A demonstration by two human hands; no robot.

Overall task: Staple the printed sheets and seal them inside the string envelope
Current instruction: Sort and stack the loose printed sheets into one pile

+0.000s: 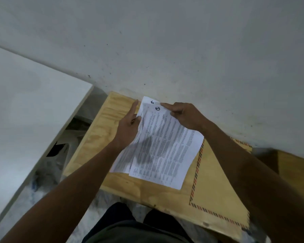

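While both hands are working at the far end of the printed sheets (167, 146), the sheets themselves are lying slanted across a pale wooden tabletop (102, 130), which is standing against a grey-white wall (165, 41). The left hand (128, 128) is holding the sheets' left edge, its thumb pressing on top of the paper and its fingers stretching up along the edge, straight and close together. The right hand (184, 116) is pinching the sheets' top right corner between thumb and forefinger, with the other fingers curling in behind. At least two sheets are showing: the top one is covered in dense small print, and a lower one is sticking out past it to the left and at the far corner. A circled mark in black pen is sitting near the top of the upper sheet, and another pen mark is showing on the corner behind it.

To the right of the sheets, partly under their right edge, a tan envelope (216, 186) with a striped red and dark border is lying flat on the tabletop. Whether anything is inside it cannot be told, and its flap is not showing clearly. The right forearm is crossing over the envelope's far side.

To the left of the sheets, beyond the tabletop's edge, a white board (25, 111) is slanting across the view. Near the sheets' bottom edge, below the tabletop, the person's dark-clothed legs (130, 223) are showing.
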